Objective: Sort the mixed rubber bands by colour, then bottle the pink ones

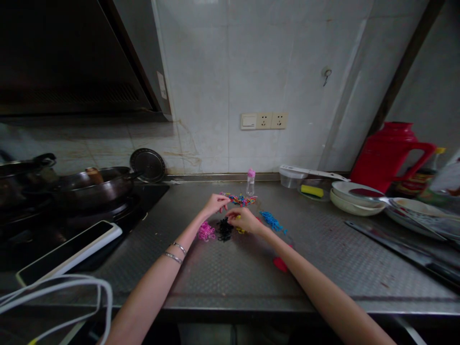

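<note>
My left hand (214,204) reaches to the near left edge of a mixed pile of colourful rubber bands (241,200), fingertips pinched together. Any band in that pinch is too small to tell. Over the black rubber bands (224,230), my right hand (245,219) has thumb and fingers closed; what they hold, if anything, I cannot see. Pink rubber bands (206,232) lie left of the black ones. Yellow rubber bands (240,230) are partly hidden under my right hand, and blue rubber bands (272,221) lie to its right. A red item (281,264) is partly covered by my right forearm.
A small clear bottle with a pink cap (250,183) stands behind the mixed pile. Left are a pan (95,189) on the stove and a white device (68,254) with cables. Right are stacked bowls (354,207), a long knife (391,244) and a red thermos (386,158).
</note>
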Available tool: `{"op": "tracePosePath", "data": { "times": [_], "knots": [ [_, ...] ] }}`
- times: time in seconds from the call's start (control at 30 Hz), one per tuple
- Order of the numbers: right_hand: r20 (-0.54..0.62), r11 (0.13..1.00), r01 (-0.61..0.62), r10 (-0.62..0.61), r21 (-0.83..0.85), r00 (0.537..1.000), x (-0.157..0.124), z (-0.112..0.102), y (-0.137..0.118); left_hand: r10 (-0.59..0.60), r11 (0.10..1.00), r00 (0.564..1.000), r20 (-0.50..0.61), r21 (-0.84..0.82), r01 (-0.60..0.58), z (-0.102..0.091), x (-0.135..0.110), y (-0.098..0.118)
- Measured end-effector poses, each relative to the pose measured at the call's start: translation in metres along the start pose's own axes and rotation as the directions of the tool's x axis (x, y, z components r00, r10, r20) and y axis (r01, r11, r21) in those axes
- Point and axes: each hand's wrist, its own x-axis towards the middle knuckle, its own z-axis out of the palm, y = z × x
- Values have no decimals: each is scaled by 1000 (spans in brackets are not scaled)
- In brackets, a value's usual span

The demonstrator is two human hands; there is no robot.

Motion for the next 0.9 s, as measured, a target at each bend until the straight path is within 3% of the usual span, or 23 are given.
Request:
{"op": "tracePosePath", "data": {
  "times": [0.23,0.37,0.5,0.73,0.9],
  "knots": [
    [-9,995,17,-18,-94,1000,0,-7,-5,-3,1000,1000,-6,10,3,0,0,-2],
    [-124,990,48,-65,-136,990,4,-33,-4,25,999,1000,-10,42,-24,1,0,-1],
    [-304,985,-27,-27,-170,952,3,-67,9,30,997,1000,-9,69,-29,5,0,2],
    [-488,968,-185,79,-171,869,-8,-101,46,225,928,972,67,288,-235,43,-3,29],
    [-512,952,-243,117,-185,851,-14,-105,59,200,825,970,141,509,-244,74,-16,51]
  ]
}}
